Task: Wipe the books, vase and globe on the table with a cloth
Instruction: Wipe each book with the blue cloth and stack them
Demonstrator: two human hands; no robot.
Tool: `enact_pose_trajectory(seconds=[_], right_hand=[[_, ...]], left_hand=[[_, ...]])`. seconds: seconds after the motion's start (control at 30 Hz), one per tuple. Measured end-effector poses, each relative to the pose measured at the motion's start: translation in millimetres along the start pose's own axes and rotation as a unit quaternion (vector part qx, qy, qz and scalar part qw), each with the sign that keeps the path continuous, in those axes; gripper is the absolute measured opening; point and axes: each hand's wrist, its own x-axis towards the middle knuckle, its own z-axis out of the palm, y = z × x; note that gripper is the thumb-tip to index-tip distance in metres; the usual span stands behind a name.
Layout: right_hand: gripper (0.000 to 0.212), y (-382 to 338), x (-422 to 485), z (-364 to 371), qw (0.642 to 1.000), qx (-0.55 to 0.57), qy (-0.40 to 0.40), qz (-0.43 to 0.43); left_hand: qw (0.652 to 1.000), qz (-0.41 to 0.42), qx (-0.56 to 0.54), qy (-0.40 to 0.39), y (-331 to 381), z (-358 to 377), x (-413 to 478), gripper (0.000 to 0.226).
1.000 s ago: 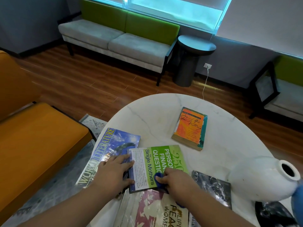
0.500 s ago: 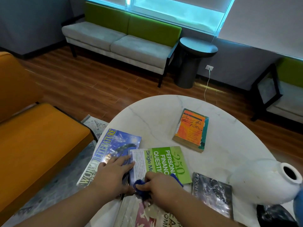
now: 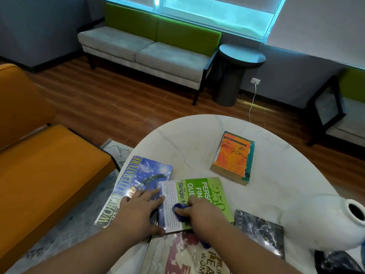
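On our white worktop, the vase lies on its side at three o'clock, its mouth dark inside. At six o'clock our left grip, fingers released and flat, steadies the green book, and our right grip clenches the blue cloth on its cover.

The desk is white with grey veins. The cloth is dark blue, the near book green and white, the far book orange and teal, the vase plain white.
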Motion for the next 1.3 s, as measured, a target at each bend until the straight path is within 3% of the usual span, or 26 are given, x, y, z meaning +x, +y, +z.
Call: enact_pose_trajectory(seconds=[0.1,0.3,0.4,0.47,0.53,0.63,0.73,0.87,0.97,1.13,1.3], right_hand=[[0.054,16.4,-2.9,1.7,0.999,-0.014,-0.021,0.023],[0.055,-20.1,1.8,9.0,0.997,0.0,0.012,-0.081],[0.03,7.4,8.7,16.1,0.998,-0.015,0.054,-0.042],[0.034,24.4,5.7,12.4,0.993,-0.096,0.057,-0.029],[0.035,22.0,1.2,7.7,0.999,-0.045,0.012,0.014],[0.06,-8.9,-1.6,1.9,0.999,-0.031,-0.011,-0.031],[0.057,-24.0,4.4,3.8,0.997,-0.005,0.005,-0.072],[0.036,13.2,7.3,6.6,0.999,0.006,0.046,-0.001],[0.055,12.0,3.7,-2.3,0.999,-0.041,-0.016,0.012],[0.06,-23.0,3.6,2.1,0.997,-0.011,-0.007,-0.08],[0.041,6.1,13.9,4.9,0.998,0.036,0.018,0.038]], left_hand=[[1.0,-0.001,-0.007,-0.001,-0.4,-0.3,-0.3,0.094],[1.0,-0.004,-0.002,0.002,-0.8,0.5,0.6,0.093],[1.0,-0.005,0.002,-0.002,-0.1,-0.8,1.0,0.094],[1.0,-0.006,0.004,-0.002,0.2,-1.6,0.5,0.094],[1.0,-0.007,-0.004,0.001,0.5,-1.9,-0.1,0.094],[1.0,-0.01,-0.015,0.006,0.7,-1.6,-0.8,0.093],[1.0,-0.009,-0.007,0.01,1.5,-1.6,-0.7,0.091],[1.0,-0.009,-0.007,0.004,3.2,-3.2,-1.2,0.093],[1.0,-0.01,-0.018,0.006,2.8,-3.0,-2.1,0.094],[1.0,-0.011,-0.012,0.009,2.2,-2.2,-1.0,0.092],[1.0,-0.011,-0.017,0.012,3.4,-1.9,-1.9,0.097]])
